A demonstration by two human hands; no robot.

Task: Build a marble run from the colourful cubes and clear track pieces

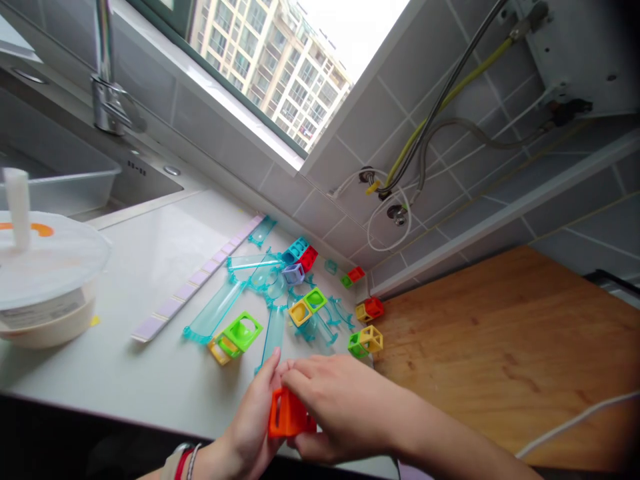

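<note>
Both of my hands are closed around an orange toy block (287, 413) just above the counter's front edge. My left hand (250, 420) grips its left side, thumb pointing up. From the right, my right hand (345, 400) wraps over it, hiding much of the block. Close by on the counter lies a green and yellow cube pair (241, 332). Beyond it are a yellow and green pair (307, 307), a lavender cube (293, 274), a blue block (295, 250) and several clear teal track pieces (217, 310).
A long lavender strip (200, 277) lies across the counter. At left are a round lidded container (50, 280) and a sink (145, 190) with a faucet (107, 100). More cubes (371, 339) sit beside the wooden board (480, 347) at right. Hoses (425, 127) hang along the wall.
</note>
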